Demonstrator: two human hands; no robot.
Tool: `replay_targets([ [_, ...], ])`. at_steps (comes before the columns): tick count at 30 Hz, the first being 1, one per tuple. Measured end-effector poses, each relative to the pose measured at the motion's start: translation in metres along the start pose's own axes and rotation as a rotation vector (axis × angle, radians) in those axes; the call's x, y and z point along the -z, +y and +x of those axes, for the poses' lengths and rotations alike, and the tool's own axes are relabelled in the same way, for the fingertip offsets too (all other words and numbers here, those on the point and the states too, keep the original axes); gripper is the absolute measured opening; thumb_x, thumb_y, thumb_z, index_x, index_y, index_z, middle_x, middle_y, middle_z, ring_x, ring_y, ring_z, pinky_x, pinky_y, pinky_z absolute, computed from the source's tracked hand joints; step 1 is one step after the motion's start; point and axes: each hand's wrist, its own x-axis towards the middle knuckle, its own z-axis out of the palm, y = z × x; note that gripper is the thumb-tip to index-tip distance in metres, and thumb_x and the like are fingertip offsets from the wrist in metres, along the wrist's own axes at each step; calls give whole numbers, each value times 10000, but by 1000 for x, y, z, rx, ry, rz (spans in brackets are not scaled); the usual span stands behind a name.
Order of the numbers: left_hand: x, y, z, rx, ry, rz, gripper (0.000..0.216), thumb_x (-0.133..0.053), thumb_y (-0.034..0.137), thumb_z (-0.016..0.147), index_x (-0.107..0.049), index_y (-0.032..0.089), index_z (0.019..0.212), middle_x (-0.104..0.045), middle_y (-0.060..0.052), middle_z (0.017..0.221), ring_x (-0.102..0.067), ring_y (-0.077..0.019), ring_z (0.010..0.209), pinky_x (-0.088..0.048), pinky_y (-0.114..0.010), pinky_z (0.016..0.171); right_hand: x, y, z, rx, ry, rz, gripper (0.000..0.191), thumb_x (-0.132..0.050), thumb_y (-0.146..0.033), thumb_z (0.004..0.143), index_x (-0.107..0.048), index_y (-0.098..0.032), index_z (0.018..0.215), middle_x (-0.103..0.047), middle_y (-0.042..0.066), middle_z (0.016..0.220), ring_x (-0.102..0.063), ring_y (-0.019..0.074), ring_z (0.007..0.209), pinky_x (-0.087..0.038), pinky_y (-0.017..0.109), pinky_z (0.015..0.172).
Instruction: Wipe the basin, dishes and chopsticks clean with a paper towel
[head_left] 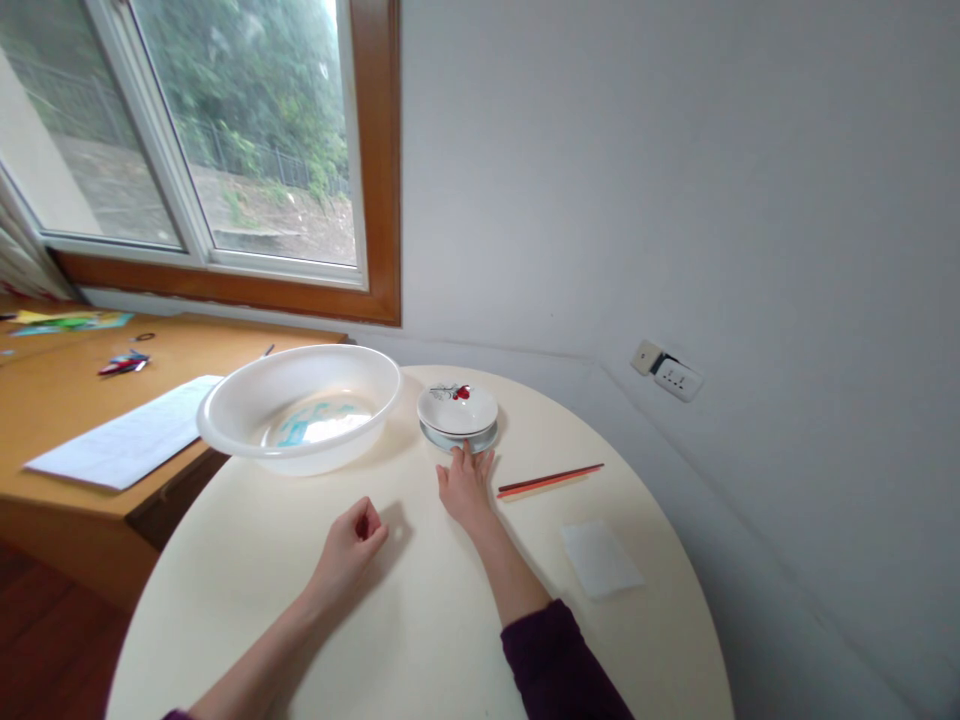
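Note:
My right hand lies flat on the round cream table, fingers stretched out, their tips touching the near edge of a small stack of white dishes; the top dish has a red and dark pattern. My left hand rests on the table to the left, its fingers curled into a loose fist, and nothing shows in it. A big white plastic basin with a blue mark at its bottom sits left of the dishes. A pair of red chopsticks lies just right of my right hand.
A white folded cloth or napkin lies near the table's right edge. A wooden desk with a white sheet and small coloured items stands at left under a window. A wall socket is at right.

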Motion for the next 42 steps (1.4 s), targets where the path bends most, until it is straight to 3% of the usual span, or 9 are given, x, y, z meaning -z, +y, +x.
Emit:
replay_targets([
  [9,1,0,0,-7,5,22,272,-538,336,648,-336,210,516,-329,72,475,-299,-88,484,-241,-227,476,-1,0,1,-2,20,12,368,-401,-296,880,-506,-76,1156,-430,211,1349,-357,387,1260,-96,579,1054],
  [17,1,1,1,-12,18,23,396,-552,480,695,-316,213,525,-290,73,486,-264,-88,495,-230,-241,481,2,-1,1,-12,5,4,357,-405,-296,882,-513,-86,1150,-466,203,1318,-370,379,1253,-99,581,1056],
  [42,1,3,1,-35,62,-34,438,-587,543,666,-353,202,521,-312,74,474,-282,-81,470,-251,-219,450,5,-2,0,-21,-8,21,359,-398,-275,885,-512,-84,1167,-476,188,1315,-373,387,1246,-116,579,1057],
])
